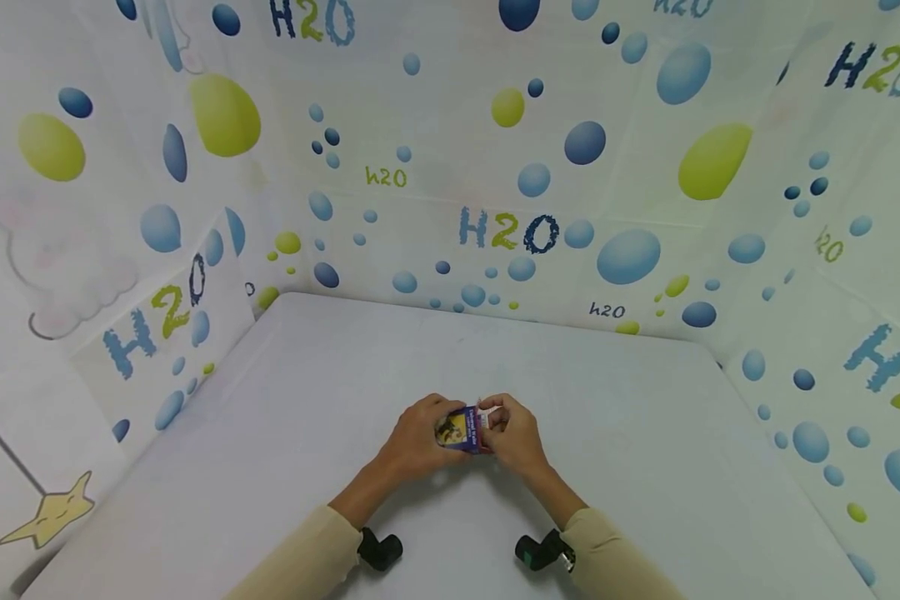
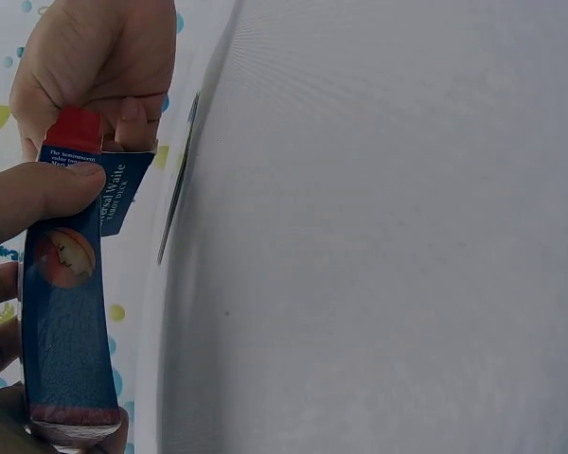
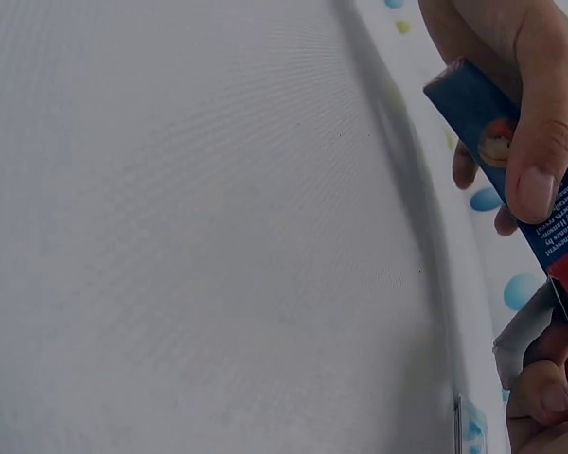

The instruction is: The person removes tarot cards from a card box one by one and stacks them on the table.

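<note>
A small dark blue tarot deck box [image 1: 453, 428] with a yellow picture is held between both hands above the white table, in the head view. My left hand [image 1: 414, 435] grips its body, thumb across the narrow side and fingers behind. The left wrist view shows the box side [image 2: 71, 331] with a round picture and a red end. At that end a flap [image 2: 126, 192] printed "Tarot Deck" stands folded out. My right hand [image 1: 519, 435] has its fingers curled at this opened end, pinching the flap [image 3: 527, 331]. The inside of the box is hidden.
The white table [image 1: 345, 358] spreads around the hands. Cloth walls [image 1: 435, 108] with coloured bubbles and "H2O" lettering stand behind it and at both sides. Dark wrist-worn devices [image 1: 381, 550] stick out from both sleeves.
</note>
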### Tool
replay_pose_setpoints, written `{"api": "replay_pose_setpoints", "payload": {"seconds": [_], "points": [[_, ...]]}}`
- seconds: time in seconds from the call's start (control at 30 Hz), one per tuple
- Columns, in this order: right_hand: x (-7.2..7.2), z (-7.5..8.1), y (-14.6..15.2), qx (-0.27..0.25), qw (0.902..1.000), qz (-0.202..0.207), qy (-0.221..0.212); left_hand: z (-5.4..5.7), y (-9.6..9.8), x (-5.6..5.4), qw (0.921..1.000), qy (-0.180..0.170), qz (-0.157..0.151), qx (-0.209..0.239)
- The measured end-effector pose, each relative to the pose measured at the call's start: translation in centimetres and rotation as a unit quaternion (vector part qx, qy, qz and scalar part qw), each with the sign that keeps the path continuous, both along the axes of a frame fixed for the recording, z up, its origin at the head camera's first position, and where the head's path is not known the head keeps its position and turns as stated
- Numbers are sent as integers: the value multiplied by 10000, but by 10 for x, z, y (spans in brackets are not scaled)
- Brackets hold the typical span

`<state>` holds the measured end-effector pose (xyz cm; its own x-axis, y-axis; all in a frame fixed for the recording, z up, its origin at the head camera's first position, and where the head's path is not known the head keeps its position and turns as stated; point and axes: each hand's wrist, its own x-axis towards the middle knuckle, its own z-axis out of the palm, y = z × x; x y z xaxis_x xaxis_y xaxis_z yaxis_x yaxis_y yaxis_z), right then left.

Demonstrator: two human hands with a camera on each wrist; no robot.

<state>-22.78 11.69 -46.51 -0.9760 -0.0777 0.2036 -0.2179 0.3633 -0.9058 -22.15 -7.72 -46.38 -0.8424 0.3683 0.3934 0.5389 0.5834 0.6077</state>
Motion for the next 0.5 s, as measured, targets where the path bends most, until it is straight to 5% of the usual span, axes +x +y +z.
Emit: {"api": "replay_pose_setpoints", "payload": {"seconds": [0.5], "points": [[2, -3, 1, -279, 9991, -16, 310, 1, -4, 3, 9998, -96, 45, 149]]}}
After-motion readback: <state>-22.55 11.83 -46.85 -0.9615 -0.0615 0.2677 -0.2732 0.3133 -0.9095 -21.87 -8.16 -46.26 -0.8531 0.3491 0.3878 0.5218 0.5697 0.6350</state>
